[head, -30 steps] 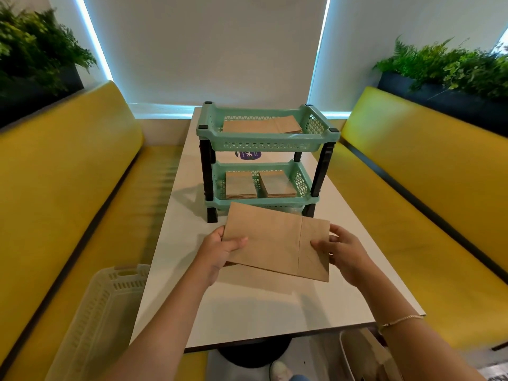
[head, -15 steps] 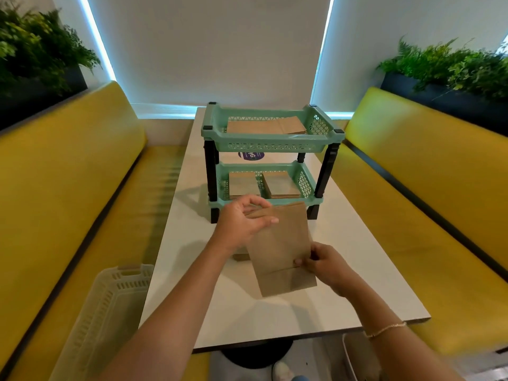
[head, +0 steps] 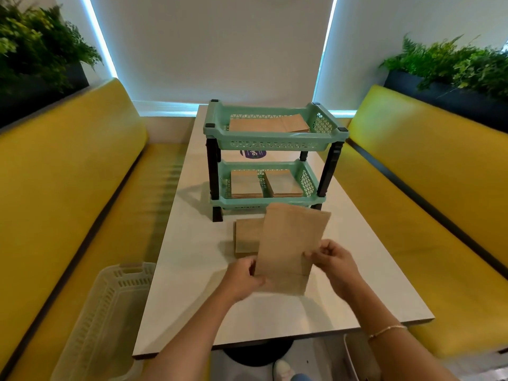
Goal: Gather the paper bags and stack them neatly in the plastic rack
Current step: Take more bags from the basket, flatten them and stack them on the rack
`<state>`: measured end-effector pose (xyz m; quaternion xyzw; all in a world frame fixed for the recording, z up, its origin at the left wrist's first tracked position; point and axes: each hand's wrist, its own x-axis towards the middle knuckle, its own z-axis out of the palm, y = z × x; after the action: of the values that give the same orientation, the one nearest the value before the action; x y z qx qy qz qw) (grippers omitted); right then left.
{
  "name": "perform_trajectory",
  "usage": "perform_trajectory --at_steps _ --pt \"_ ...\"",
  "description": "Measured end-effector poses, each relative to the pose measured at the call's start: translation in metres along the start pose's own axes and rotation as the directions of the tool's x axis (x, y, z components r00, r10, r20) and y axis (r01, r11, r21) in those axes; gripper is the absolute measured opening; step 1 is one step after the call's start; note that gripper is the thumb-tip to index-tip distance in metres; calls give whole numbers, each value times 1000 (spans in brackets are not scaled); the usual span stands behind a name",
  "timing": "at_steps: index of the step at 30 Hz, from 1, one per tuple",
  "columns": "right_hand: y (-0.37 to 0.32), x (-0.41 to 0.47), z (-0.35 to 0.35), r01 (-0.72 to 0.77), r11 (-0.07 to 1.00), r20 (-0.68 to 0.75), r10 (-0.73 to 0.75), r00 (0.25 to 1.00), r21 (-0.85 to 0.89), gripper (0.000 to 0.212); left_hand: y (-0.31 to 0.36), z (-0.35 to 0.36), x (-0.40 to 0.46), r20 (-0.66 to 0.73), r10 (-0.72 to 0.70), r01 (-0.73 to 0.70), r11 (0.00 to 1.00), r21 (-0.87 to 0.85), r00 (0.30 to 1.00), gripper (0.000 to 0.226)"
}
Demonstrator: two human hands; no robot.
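Observation:
I hold a flat brown paper bag (head: 290,243) lengthwise above the white table (head: 192,257). My left hand (head: 242,279) grips its lower left edge and my right hand (head: 334,264) pinches its lower right edge. Behind it a small stack of brown bags (head: 246,237) lies on the table. The mint-green two-tier plastic rack (head: 272,144) stands just beyond. Its top tier holds a layer of bags (head: 268,123). Its lower tier holds two side-by-side stacks (head: 265,182).
Yellow bench seats (head: 68,174) run along both sides of the table. A cream plastic crate (head: 101,320) sits on the left bench near me. Planters with greenery (head: 453,64) top both seat backs. A purple sticker (head: 253,154) shows on the table behind the rack.
The bag went from crosswise to lengthwise. My left hand moved from the bag's top edge down to its lower left edge, uncovering the small stack on the table. My right hand shifted to the right edge.

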<state>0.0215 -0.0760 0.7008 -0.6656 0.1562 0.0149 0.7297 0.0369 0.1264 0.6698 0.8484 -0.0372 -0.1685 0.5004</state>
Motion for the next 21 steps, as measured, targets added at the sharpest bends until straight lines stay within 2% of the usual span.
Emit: perform_trajectory --at_steps 2,4,6,9,12,15,18,21 --pt "-18 4 -10 65 995 -47 -61 997 81 27 7 -18 3 -43 38 -38 999 -7 998 35" --pt "-27 7 -20 108 989 -63 -102 993 101 31 13 -35 6 -138 16 -44 978 -202 990 40" --pt "-28 7 -25 115 990 -61 -111 992 76 30 19 -44 8 -198 -31 -69 876 -478 980 44" --pt "-16 7 -26 76 997 -84 -76 994 -13 26 23 -40 4 -212 -52 -96 772 -628 976 42" --pt "8 6 -22 6 987 -132 -28 991 -163 25 12 -20 2 -256 -100 -78 792 -606 961 27" --pt "38 0 -16 -70 959 -206 12 979 -275 25 -2 5 0 -244 -140 -31 809 -587 960 33" --pt "47 -3 -14 -78 972 -246 21 969 -223 22 -3 17 0 -273 -158 -36 807 -590 949 40" --pt "40 0 -15 -13 986 -212 -22 977 -163 23 5 13 2 -301 -121 -79 813 -577 946 37"
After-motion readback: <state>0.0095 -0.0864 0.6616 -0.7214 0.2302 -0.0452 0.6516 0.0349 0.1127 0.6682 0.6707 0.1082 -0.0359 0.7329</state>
